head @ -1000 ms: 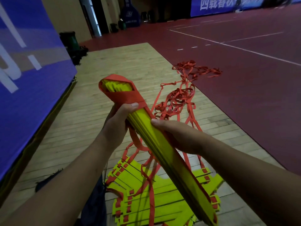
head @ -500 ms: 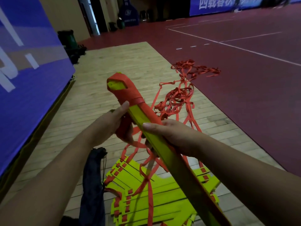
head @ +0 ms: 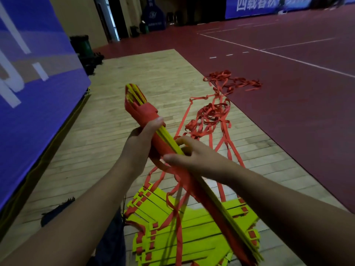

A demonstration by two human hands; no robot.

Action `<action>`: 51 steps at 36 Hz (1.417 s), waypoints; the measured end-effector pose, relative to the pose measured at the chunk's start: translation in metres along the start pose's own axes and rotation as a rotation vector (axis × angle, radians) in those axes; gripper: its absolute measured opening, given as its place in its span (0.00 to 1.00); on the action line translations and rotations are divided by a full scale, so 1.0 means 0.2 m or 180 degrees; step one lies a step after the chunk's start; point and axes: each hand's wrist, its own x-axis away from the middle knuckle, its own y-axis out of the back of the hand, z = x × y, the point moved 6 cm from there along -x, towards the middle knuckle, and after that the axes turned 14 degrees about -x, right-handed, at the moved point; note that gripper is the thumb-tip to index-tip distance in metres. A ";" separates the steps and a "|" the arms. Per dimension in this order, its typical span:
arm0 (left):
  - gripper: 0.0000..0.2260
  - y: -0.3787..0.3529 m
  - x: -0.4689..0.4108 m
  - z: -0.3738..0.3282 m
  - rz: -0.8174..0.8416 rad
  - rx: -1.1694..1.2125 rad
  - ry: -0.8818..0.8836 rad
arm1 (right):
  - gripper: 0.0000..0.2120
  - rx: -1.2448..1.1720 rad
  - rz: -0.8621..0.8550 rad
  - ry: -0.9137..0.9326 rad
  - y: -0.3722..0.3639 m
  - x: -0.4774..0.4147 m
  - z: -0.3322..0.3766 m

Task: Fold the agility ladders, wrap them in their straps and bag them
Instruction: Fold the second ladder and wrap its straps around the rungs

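Observation:
I hold a long bundle of yellow ladder rungs (head: 217, 196) slanting from upper left to lower right in front of me. Red strap (head: 146, 112) is wound around its upper end. My left hand (head: 141, 144) grips the bundle just below that wrapping. My right hand (head: 192, 156) lies over the bundle a little lower and pinches the red strap against it. Loose red strap (head: 209, 116) trails from the bundle to a tangle on the floor. A second pile of yellow rungs (head: 182, 227) with red tabs lies fanned on the floor under the bundle.
A dark bag (head: 111, 237) lies on the wooden floor (head: 134, 73) by my left forearm. A blue banner wall (head: 34, 93) runs along the left. Red court floor (head: 297, 112) lies to the right. A green bin (head: 82, 45) stands at the far left.
The bundle has turned in my hands and more red strap now covers its upper part. My right hand has slid up close to my left hand.

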 end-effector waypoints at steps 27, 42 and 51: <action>0.23 -0.03 0.00 0.13 -0.0022 -0.0644 0.0611 | 0.20 0.2332 -0.0900 -0.0042 -0.05 0.03 -0.05; 0.21 0.03 -0.02 0.04 0.0212 0.0369 0.0010 | 0.38 0.0137 -0.0365 -0.0416 -0.02 0.04 0.03; 0.12 -0.05 0.03 -0.07 0.1133 0.0505 -0.0623 | 0.37 -0.1374 0.0881 -0.1088 -0.05 0.04 -0.08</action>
